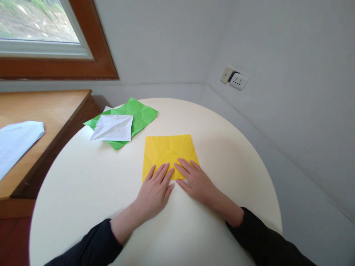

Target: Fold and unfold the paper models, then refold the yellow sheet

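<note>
Both my dark sleeves (91,244) come in from the near edge of the round cream tabletop (83,184); my left hand (154,192) lies flat, palm down, fingers (162,173) spread a little and gripping nothing, tips pressing on the near edge of the yellow paper sheet (169,147); my right hand (196,181) mirrors it, flat, fingers (188,166) splayed narrow, also holding nothing, tips on the same near edge; the two hands almost meet at the fingertips over the middle of that edge; the sheet sits about centre of the tabletop, just past my hands, flat, already creased, with what looks like a small triangular flap folded up from the near side, its peak between my fingertips.

My read: this is the crease-setting step of a paper fold, flap laid down and being pressed flat; the next move calls for even pressure along the fold line, running outward from the middle so the flap doesn't skew, with the sheet kept from sliding on the smooth top.

Further out, left of centre, a creased green paper sheet (141,114) with a white folded paper (112,127) lying on top of it, well apart from the yellow one; further left a wooden desk (41,107) with a pale blue cloth or paper (16,142), can't tell which; beyond, a wood-framed window (91,55) and a wall socket (238,81) on the grey wall.
</note>
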Available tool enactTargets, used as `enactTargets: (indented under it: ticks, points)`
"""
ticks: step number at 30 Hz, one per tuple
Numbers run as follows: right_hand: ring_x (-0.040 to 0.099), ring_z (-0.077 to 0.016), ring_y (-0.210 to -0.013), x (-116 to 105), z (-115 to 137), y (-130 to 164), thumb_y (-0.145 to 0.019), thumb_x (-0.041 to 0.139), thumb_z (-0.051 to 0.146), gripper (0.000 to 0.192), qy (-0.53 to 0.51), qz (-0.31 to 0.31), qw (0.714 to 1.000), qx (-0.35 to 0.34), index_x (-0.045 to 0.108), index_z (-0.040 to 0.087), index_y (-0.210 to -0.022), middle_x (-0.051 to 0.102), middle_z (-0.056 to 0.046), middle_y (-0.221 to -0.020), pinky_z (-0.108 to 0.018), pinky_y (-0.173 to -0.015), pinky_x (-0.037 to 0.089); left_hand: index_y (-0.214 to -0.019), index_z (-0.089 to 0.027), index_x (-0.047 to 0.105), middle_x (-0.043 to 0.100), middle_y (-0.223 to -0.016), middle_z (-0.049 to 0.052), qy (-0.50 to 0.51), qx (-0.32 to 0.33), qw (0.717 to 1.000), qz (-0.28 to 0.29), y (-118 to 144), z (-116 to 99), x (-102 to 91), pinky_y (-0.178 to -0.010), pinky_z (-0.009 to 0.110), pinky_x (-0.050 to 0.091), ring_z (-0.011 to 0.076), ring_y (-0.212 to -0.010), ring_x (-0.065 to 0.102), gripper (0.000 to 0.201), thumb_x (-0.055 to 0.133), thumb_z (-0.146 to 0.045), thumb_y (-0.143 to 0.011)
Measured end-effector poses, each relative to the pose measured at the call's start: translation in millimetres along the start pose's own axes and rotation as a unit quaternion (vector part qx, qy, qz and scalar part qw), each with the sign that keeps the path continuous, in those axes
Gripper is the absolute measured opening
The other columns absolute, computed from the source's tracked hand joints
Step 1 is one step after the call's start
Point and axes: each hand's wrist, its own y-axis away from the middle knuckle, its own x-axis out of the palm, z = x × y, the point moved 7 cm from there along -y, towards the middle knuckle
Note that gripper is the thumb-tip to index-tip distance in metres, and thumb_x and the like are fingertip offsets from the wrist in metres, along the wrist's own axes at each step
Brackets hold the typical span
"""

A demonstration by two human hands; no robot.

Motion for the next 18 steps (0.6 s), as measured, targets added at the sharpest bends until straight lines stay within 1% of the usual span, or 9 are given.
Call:
enactTargets:
  ticks: [4, 9, 18]
  points:
    - [0.04, -0.0245, -0.128, -2, -6, 1, -0.088, 0.048, 0.032, 0.046, 0.004, 0.004, 1.0, 0.004, 0.047, 0.011, -0.129, 0.045, -0.015, -0.137, -0.047, -0.105, 0.034, -0.129, -0.014, 0.047, 0.047, -0.137, 0.013, 0.008, 0.001, 1.0, 0.001, -1, 4, -1.9, -0.106, 0.049, 0.031, 0.0256, -0.128, 0.041, 0.042, 0.035, -0.033, -0.093]
    - [0.042, -0.0243, -0.127, -1, -10, 2, -0.087, 0.048, 0.033, 0.046, 0.003, 0.007, 1.0, -0.001, 0.047, 0.013, -0.129, 0.047, -0.014, -0.136, -0.047, -0.105, 0.035, -0.127, -0.018, 0.05, 0.049, -0.135, 0.012, 0.017, -0.015, 1.0, 0.001, -2, 12, -3.7, -0.104, 0.049, 0.033, 0.0254, -0.126, 0.044, 0.039, 0.038, -0.029, -0.092]
    - [0.043, -0.0231, -0.127, -5, -16, 3, -0.087, 0.048, 0.03, 0.046, -0.042, 0.018, 0.999, -0.014, 0.045, 0.017, -0.13, 0.049, -0.012, -0.135, -0.046, -0.104, 0.037, -0.123, -0.016, 0.053, 0.053, -0.131, 0.012, 0.047, -0.026, 0.998, -0.011, -5, 20, -7.2, -0.104, 0.048, 0.035, 0.0241, -0.122, 0.048, 0.037, 0.041, -0.028, -0.09]
